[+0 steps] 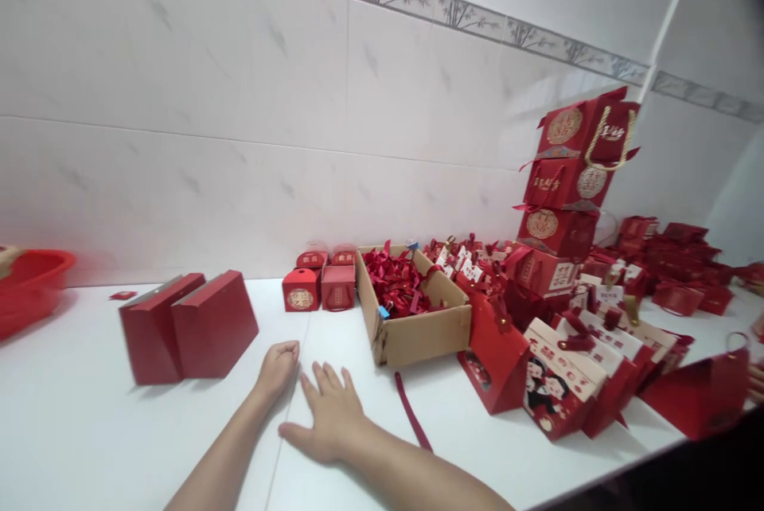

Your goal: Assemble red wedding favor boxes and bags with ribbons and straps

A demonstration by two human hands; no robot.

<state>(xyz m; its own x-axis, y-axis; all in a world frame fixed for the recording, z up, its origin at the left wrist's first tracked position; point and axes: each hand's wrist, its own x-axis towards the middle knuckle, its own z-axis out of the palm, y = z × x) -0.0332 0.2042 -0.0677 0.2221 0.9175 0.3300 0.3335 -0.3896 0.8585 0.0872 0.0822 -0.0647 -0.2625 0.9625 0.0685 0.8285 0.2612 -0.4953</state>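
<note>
My left hand [279, 368] rests on the white table [72, 431], curled into a fist, with nothing showing in it. Beside it my right hand [334, 414] lies flat on the tabletop, fingers spread and holding nothing. Two plain dark red boxes [218, 328] stand upright to the left of my fist. A dark red ribbon [411, 411] lies loose to the right of my right hand. Behind that hand, a cardboard box [426, 333] holds a heap of red ribbons [399, 280].
Small red gift boxes [302, 290] stand near the tiled wall. Red and white gift boxes [555, 380] crowd the right side, where a tall stack of red boxes [561, 177] rises. A red plastic basin [33, 292] is far left. Another person's hand [757, 384] shows at the right edge.
</note>
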